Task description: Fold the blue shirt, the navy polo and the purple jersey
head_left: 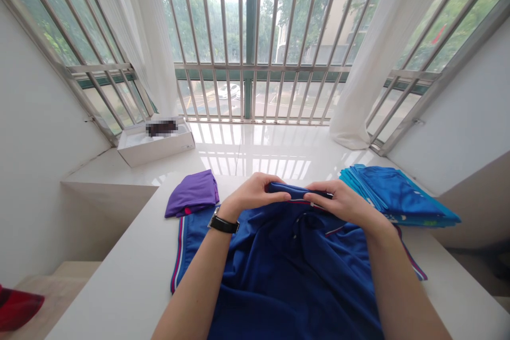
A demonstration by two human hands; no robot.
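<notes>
Left hand [251, 196] and right hand [342, 204] were both closed in a pinch on the dark, red-and-white-trimmed upper edge of a royal-blue knit sports garment [287, 271]; the two hands stood just apart, their fingertips nearly meeting at the middle of that edge; a black-strapped wristwatch [223, 223] sat on the left wrist; the garment lay spread and rumpled on a white table [119, 281], under both bare forearms, with a striped red, white and blue band [181, 247] along its left side; a folded purple cloth [193, 194] lay just beside the left hand, touching the garment's left part; to the right, a stack of folded bright-blue garments [392, 196] lay near the right hand, its edges fanned slightly; beyond the table, a white cardboard box [155, 147] stood open on a glossy white window ledge [255, 143], a blurred dark patch over its contents; white curtains [153, 37] hung at the corners of a barred window [251, 37], with trees and parked cars outside; a red cloth [16, 308] showed low at the far left, on a pale wooden step [56, 289].
</notes>
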